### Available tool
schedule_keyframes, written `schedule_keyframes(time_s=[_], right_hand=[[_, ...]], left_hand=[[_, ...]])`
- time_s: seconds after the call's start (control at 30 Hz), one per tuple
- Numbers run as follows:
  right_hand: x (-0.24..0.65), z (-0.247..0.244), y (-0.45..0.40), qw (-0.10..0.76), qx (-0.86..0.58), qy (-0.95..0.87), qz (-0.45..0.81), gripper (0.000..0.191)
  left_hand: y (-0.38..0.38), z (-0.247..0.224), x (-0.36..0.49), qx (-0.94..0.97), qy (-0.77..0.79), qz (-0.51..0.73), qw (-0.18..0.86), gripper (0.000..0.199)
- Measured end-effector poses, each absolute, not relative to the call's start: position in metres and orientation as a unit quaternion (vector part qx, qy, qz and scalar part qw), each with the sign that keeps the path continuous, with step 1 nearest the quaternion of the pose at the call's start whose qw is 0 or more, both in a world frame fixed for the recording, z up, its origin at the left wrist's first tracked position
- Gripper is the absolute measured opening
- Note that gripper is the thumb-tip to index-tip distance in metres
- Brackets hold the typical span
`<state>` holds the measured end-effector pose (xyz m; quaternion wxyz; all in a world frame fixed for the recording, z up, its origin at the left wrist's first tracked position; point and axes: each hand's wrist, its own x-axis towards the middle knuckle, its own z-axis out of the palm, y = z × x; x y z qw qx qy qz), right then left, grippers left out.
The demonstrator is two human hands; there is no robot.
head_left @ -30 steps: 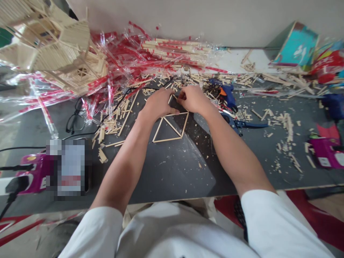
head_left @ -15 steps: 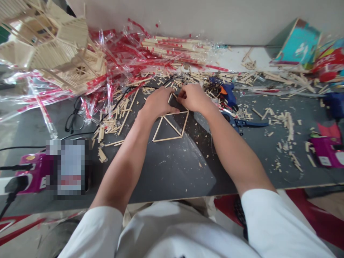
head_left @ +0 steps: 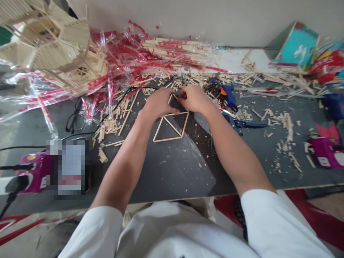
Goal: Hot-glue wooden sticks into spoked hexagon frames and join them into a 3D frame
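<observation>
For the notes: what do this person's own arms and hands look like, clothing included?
The left hand and right hand are bare, with no glove, watch or bracelet visible. Both forearms are uncovered; short white sleeves match the white top.

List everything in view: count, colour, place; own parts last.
Stick frame: one, pale, mid-table
Loose sticks: many, pale, scattered
Stick structure: one, pale, back left
Wrapped sticks: many, pale, back centre
Wrapping: one heap, red-clear, back left
Apparent glue guns: two, blue, beyond right forearm, right edge
Blue-handled tool: one, blue, beside right forearm
Panel: one, turquoise, back right
Packet: one, red, back right
Glasses: one pair, dark, left
Pixelated device: one, dark, front left
Socket boxes: two, purple, both ends
Cables: several, black, left
Table: one, dark grey, centre
Wall: one, pale, back
Left hand: one, bare, mid-table
Right hand: one, bare, mid-table
Shirt: one, white, front
</observation>
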<state>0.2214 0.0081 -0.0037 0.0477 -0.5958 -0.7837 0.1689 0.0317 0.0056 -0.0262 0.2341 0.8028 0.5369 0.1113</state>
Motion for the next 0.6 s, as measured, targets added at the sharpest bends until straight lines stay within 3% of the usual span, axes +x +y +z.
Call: schedule_keyframes(time_s=[0.6], right_hand=[[0.2206,0.0014,0.0074,0.034,-0.596,-0.785,0.165,0.024]], left_hand=[[0.0054,-0.0267,0.032,0.803,0.539,0.11,0.229,0.089]])
